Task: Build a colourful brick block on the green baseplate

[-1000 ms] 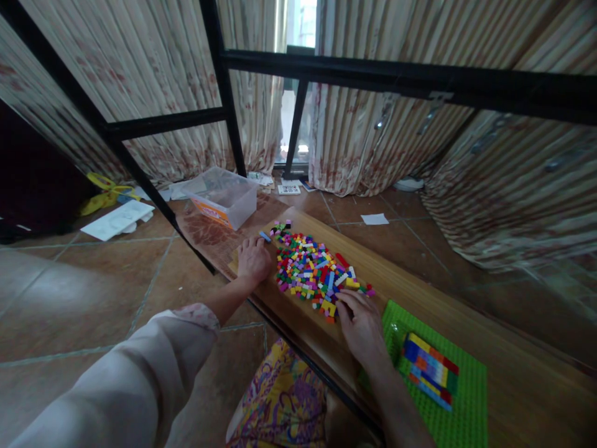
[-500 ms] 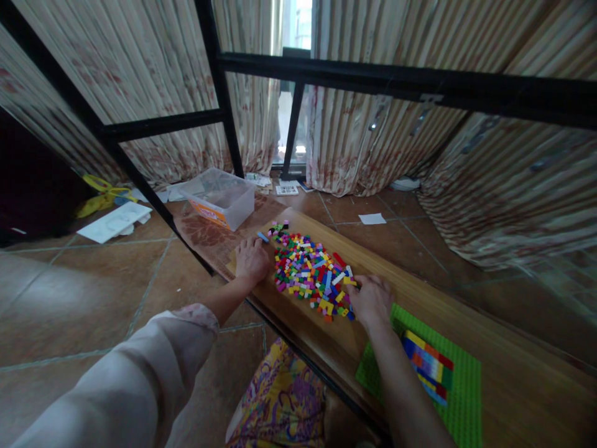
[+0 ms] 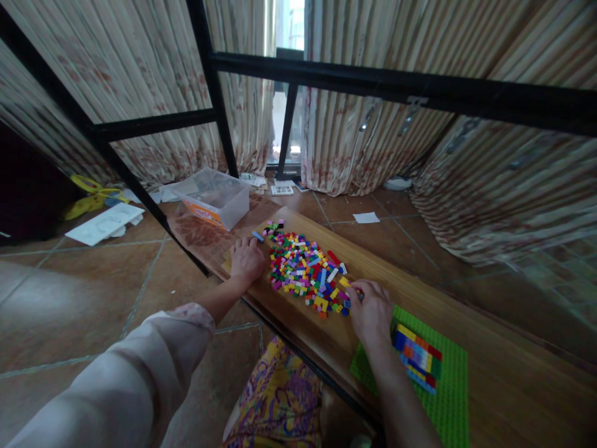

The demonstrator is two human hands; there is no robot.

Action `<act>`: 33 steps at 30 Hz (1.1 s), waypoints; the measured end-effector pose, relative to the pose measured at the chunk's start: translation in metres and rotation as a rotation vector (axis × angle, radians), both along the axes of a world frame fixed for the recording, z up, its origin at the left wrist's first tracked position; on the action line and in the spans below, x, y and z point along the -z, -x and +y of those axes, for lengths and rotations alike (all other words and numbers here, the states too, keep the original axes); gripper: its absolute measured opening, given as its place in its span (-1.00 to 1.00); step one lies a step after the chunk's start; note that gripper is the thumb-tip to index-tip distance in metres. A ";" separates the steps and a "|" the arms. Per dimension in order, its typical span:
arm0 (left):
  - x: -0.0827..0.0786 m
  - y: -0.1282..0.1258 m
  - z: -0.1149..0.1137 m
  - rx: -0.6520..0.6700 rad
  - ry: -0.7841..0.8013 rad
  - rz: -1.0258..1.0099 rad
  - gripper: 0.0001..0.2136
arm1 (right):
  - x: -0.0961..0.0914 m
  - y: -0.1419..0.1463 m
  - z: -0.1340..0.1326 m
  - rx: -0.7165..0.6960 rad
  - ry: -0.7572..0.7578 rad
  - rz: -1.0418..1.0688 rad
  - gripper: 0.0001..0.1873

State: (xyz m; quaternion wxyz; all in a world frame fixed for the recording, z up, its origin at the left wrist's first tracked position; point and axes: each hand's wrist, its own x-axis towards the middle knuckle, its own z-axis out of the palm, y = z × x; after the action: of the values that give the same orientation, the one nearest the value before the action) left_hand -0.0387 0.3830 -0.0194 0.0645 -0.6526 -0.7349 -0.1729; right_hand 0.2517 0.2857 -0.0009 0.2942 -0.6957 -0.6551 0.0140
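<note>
A heap of small colourful toy bricks lies spread on the wooden table. My left hand rests palm down at the heap's left side, fingers lying on the tabletop, close to a loose light-blue brick. At the heap's right end is my right hand, its thumb and fingers drawn together beside a blue brick; what they pinch is hidden. Under my right forearm lies a green baseplate, bearing a block of multicoloured bricks, partly covered by the arm.
A clear plastic bin with an orange label stands at the table's far left end on a brown patterned cloth. Black metal bars cross in front of striped curtains. Papers and a yellow bag lie on the tiled floor.
The whole view has shifted slightly. My right hand has drawn back a little from the bricks at the heap's right end; my left hand stays in place.
</note>
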 end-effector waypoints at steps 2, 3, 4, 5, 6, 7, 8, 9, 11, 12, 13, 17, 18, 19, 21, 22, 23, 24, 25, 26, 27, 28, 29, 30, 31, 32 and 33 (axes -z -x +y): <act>0.001 0.000 0.001 0.001 -0.007 -0.019 -0.69 | -0.002 0.000 -0.014 0.017 0.001 0.112 -0.65; 0.001 0.000 0.002 0.001 -0.009 -0.035 -0.69 | -0.003 0.001 -0.022 0.037 0.004 0.183 -0.64; 0.001 0.001 0.003 0.003 -0.011 -0.057 -0.69 | -0.004 0.001 -0.031 0.055 0.005 0.258 -0.64; 0.001 0.003 0.005 0.006 -0.016 -0.085 -0.70 | -0.005 0.002 -0.039 0.071 0.002 0.334 -0.65; 0.001 0.005 0.006 0.013 -0.028 -0.119 -0.70 | -0.007 0.003 -0.047 0.083 -0.005 0.407 -0.66; 0.000 0.008 0.008 0.023 -0.052 -0.158 -0.69 | -0.009 0.003 -0.054 0.092 -0.016 0.474 -0.68; -0.001 0.011 0.009 0.032 -0.091 -0.201 -0.69 | -0.011 0.004 -0.061 0.103 -0.030 0.534 -0.70; -0.003 0.013 0.008 0.042 -0.139 -0.247 -0.68 | -0.013 0.005 -0.068 0.112 -0.046 0.589 -0.71; -0.007 0.012 -0.001 0.043 -0.262 -0.352 -0.66 | -0.018 0.005 -0.080 0.137 -0.080 0.684 -0.74; -0.010 0.008 -0.011 0.047 -0.308 -0.414 -0.67 | -0.020 0.005 -0.087 0.150 -0.092 0.729 -0.75; -0.013 0.000 -0.025 0.050 -0.349 -0.490 -0.68 | -0.022 0.005 -0.093 0.160 -0.102 0.773 -0.76; -0.024 -0.064 -0.112 0.335 -0.084 -0.948 -0.67 | -0.028 0.011 -0.118 0.208 -0.125 0.936 -0.78; -0.027 -0.084 -0.136 0.424 0.037 -1.067 -0.67 | -0.030 0.015 -0.123 0.217 -0.132 0.974 -0.79; -0.032 -0.103 -0.157 0.500 0.164 -1.179 -0.67 | -0.033 0.019 -0.129 0.224 -0.141 1.011 -0.80; -0.044 -0.135 -0.187 0.569 0.374 -1.415 -0.69 | -0.037 0.027 -0.139 0.235 -0.159 1.074 -0.81; -0.050 -0.147 -0.196 0.571 0.433 -1.498 -0.72 | -0.039 0.031 -0.144 0.241 -0.168 1.098 -0.81; -0.057 -0.155 -0.200 0.581 0.485 -1.539 -0.77 | -0.041 0.033 -0.148 0.245 -0.175 1.116 -0.81; -0.063 -0.161 -0.202 0.588 0.508 -1.563 -0.80 | -0.042 0.035 -0.152 0.244 -0.179 1.129 -0.82; -0.069 -0.163 -0.202 0.597 0.518 -1.579 -0.82 | -0.042 0.036 -0.155 0.237 -0.179 1.136 -0.83; -0.074 -0.164 -0.201 0.606 0.522 -1.587 -0.83 | -0.043 0.036 -0.158 0.228 -0.176 1.138 -0.84; -0.079 -0.164 -0.201 0.612 0.522 -1.595 -0.84 | -0.043 0.035 -0.160 0.218 -0.174 1.138 -0.85; -0.082 -0.163 -0.201 0.618 0.526 -1.603 -0.84 | -0.043 0.034 -0.162 0.209 -0.173 1.137 -0.85; -0.085 -0.163 -0.202 0.623 0.534 -1.611 -0.84 | -0.042 0.033 -0.164 0.205 -0.171 1.139 -0.86; -0.086 -0.162 -0.204 0.628 0.549 -1.618 -0.84 | -0.042 0.032 -0.165 0.202 -0.170 1.143 -0.86; -0.087 -0.163 -0.205 0.632 0.565 -1.624 -0.84 | -0.042 0.030 -0.167 0.200 -0.164 1.147 -0.86; -0.087 -0.163 -0.207 0.635 0.581 -1.626 -0.84 | -0.041 0.029 -0.168 0.194 -0.150 1.150 -0.85; -0.086 -0.164 -0.208 0.637 0.595 -1.629 -0.83 | -0.041 0.027 -0.169 0.185 -0.130 1.151 -0.85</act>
State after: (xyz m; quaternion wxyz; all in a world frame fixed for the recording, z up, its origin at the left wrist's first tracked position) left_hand 0.1255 0.1749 0.0666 -0.6933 -0.4906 -0.3532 -0.3922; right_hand 0.2243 0.1165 0.0405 0.6448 -0.6110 -0.3259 0.3234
